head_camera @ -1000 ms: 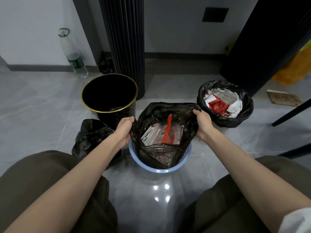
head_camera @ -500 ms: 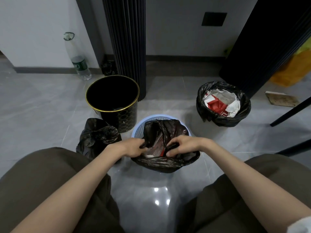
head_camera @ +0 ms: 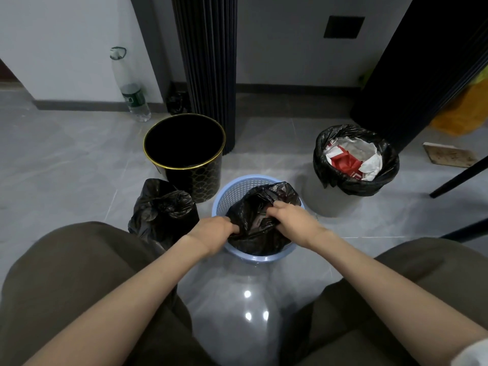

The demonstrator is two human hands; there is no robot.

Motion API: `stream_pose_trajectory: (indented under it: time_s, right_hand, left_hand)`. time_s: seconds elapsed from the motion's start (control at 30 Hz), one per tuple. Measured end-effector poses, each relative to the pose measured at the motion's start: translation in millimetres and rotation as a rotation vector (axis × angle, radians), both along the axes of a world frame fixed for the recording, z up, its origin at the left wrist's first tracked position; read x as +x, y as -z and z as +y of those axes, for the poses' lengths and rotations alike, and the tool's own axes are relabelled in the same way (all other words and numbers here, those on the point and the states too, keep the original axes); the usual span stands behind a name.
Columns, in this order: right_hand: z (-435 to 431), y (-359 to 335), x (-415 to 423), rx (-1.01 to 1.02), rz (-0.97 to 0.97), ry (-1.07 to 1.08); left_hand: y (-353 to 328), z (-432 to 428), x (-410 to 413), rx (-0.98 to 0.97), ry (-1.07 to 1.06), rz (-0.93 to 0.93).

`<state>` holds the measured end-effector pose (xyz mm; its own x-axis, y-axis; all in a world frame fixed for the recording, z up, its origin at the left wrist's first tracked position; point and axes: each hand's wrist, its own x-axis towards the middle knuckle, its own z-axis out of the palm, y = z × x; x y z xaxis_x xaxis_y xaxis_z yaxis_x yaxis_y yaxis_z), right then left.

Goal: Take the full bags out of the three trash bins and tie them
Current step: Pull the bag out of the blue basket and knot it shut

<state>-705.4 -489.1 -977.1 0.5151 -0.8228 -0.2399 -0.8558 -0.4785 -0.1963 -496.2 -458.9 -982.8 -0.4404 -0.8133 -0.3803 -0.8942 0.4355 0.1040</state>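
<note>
A black trash bag point(head_camera: 260, 210) sits in the blue mesh bin point(head_camera: 237, 188) right in front of me, its mouth gathered nearly closed. My left hand point(head_camera: 214, 231) grips the bag's left edge and my right hand point(head_camera: 293, 217) grips its right edge, both close together over the bin. A tied black bag point(head_camera: 162, 210) lies on the floor to the left. Behind that tied bag stands an empty black bin with a gold rim point(head_camera: 184, 151). At the right, a grey bin point(head_camera: 327, 202) holds an open black bag point(head_camera: 356, 159) full of white and red paper.
A clear plastic bottle point(head_camera: 129, 85) leans on the wall at back left. A dark ribbed column point(head_camera: 204, 62) rises behind the black bin. Black chair legs point(head_camera: 459, 178) and a flat board point(head_camera: 449, 157) lie at the right. My knees frame the lower view.
One second ago my hands held the bag's mouth wide open, showing the trash. They have since come together, gathering the rim shut, and the bag sits lower in the blue bin.
</note>
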Motion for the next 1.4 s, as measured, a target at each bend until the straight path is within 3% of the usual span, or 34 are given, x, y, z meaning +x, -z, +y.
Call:
stream_pose_trajectory:
  time_s: [0.17,0.3,0.43,0.53,0.63,0.77,0.9,1.03,1.2,1.4]
  right_hand:
    - [1.2,7.0,5.7,0.031,-0.182,-0.004]
    - [-4.3,25.1,8.4,0.11,-0.082,-0.061]
    - [-3.7,36.7,10.6,0.131,0.016,0.043]
    - [-3.0,39.8,8.9,0.216,-0.123,0.278]
    - [-2.7,36.3,6.1,0.316,-0.286,0.482]
    - [0.5,29.9,9.6,0.427,-0.52,0.674]
    - [-0.2,25.0,14.6,0.479,-0.675,0.811]
    - [-3.9,21.1,18.4,0.425,-0.795,0.856]
    - [-16.1,10.1,20.0,0.299,-0.971,0.949]
    - [-31.4,-30.8,4.9,0.12,-1.295,1.142]
  left_hand:
    - [-0.5,9.6,-11.0,-0.003,0.111,-0.034]
    - [-3.9,14.8,-17.1,-0.019,0.175,-0.028]
    - [-3.6,17.6,-14.8,-0.024,0.149,0.073]
    - [-4.2,15.8,-10.2,-0.054,-0.077,0.238]
    - [2.9,8.2,2.9,-0.083,-0.459,0.279]
    - [3.3,1.5,15.5,0.294,-0.854,0.377]
    - [19.7,8.3,6.7,0.687,-0.982,0.481]
    - [38.4,9.6,-4.9,0.888,-1.107,0.657]
    - [50.0,9.9,-16.8,0.907,-1.258,0.862]
    - [59.5,-4.9,-19.3,0.876,-1.272,0.966]
